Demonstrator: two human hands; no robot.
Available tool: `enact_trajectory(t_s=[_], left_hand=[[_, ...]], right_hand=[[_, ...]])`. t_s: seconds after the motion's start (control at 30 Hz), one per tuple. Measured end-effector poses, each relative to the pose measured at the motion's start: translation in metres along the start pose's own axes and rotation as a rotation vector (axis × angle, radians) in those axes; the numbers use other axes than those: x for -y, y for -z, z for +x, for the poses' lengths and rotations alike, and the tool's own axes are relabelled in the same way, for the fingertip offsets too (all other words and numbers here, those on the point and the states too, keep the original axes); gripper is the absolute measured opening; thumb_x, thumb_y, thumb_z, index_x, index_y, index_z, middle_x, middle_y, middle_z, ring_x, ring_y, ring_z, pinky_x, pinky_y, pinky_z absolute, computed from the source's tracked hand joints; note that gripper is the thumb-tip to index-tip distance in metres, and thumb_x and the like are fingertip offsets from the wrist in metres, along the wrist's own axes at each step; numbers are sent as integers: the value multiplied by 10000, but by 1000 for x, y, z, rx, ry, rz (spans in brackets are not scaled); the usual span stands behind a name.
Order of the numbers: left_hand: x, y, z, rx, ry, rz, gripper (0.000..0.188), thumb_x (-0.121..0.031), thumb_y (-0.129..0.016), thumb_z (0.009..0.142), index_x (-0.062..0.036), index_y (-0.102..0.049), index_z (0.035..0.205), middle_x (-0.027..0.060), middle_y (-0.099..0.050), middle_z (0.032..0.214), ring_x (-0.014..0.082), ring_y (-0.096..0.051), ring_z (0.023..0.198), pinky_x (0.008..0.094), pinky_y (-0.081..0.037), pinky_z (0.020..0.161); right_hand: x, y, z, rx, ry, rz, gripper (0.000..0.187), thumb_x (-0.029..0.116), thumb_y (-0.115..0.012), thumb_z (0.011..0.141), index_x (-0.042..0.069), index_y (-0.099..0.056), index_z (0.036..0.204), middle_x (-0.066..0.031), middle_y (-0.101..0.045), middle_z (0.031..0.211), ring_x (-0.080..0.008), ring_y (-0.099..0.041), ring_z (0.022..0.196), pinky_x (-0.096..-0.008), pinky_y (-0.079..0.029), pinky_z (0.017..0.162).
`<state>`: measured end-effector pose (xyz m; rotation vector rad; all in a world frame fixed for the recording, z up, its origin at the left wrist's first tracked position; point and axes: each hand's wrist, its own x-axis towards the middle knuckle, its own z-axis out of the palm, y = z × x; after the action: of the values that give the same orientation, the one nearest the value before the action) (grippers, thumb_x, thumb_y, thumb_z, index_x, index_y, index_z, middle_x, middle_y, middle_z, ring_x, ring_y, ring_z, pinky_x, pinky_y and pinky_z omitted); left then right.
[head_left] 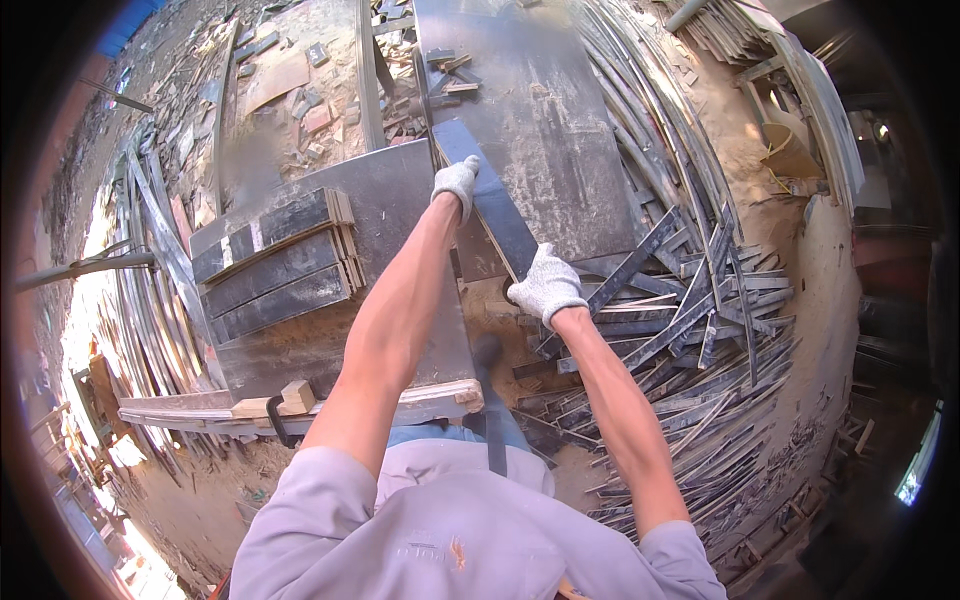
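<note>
Both my hands wear pale knitted gloves and grip one long dark-faced plywood board (487,192). My left hand (457,184) is closed on its left edge, toward the far end. At the near end my right hand (549,284) wraps round the corner. The board slants from far left to near right, partly over the large dark panel (560,150). To the left, several similar plywood boards lie in a stack (275,270) on a dark sheet-topped table (395,160).
A heap of narrow dark offcut strips (680,310) covers the ground on the right. Long strips (165,310) lie along the left. A clamp (280,422) and a wood block (298,396) sit on the table's near edge. Broken scraps (315,110) litter the ground beyond.
</note>
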<state>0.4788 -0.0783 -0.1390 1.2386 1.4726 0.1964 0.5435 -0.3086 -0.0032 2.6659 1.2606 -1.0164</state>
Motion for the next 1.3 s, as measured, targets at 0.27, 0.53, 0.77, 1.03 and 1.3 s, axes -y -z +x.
enact_trajectory(t_s=[0.27,0.53,0.77,1.03,1.3], left_hand=[[86,52,-252,17,238,83,628,-543,-713,986,70,-718,1122,226,-759,1081,298,-692,1124,444,-515,932],[240,206,-293,-116,520,-1078,882,-414,-716,1011,73,-273,1598,330,-261,1663,473,-457,1448,571,-500,1136],[266,264,-286,-581,358,-1189,638,-324,-656,1059,1,-424,1556,271,-498,1529,435,-583,1331,553,-570,1043],[241,277,-248,-552,245,-1269,698,-385,-683,1040,-7,-428,1569,292,-413,1606,458,-526,1400,563,-547,1081],[217,299,-206,-394,90,-1391,797,-480,-744,979,-4,-437,1540,239,-436,1580,443,-440,1458,602,-410,1194]], right_hand=[[-102,-54,-124,-70,289,28,547,213,-795,753,97,-588,1247,-202,-683,1072,-431,-702,977,-541,-572,848],[59,-110,-71,188,771,-316,564,189,-817,695,42,-567,1179,-207,-672,1063,-392,-700,1002,-501,-578,851],[225,-109,-47,-266,1115,-194,922,356,-848,756,-29,-466,1501,-219,-546,1417,-392,-523,1310,-520,-400,1126],[272,-130,14,-355,1060,-604,409,132,-630,854,-1,-621,1240,-197,-625,1143,-344,-609,1054,-505,-485,889],[264,-139,-1,-421,976,-572,260,135,-623,873,39,-647,1113,-176,-615,1087,-336,-600,1054,-499,-482,834]])
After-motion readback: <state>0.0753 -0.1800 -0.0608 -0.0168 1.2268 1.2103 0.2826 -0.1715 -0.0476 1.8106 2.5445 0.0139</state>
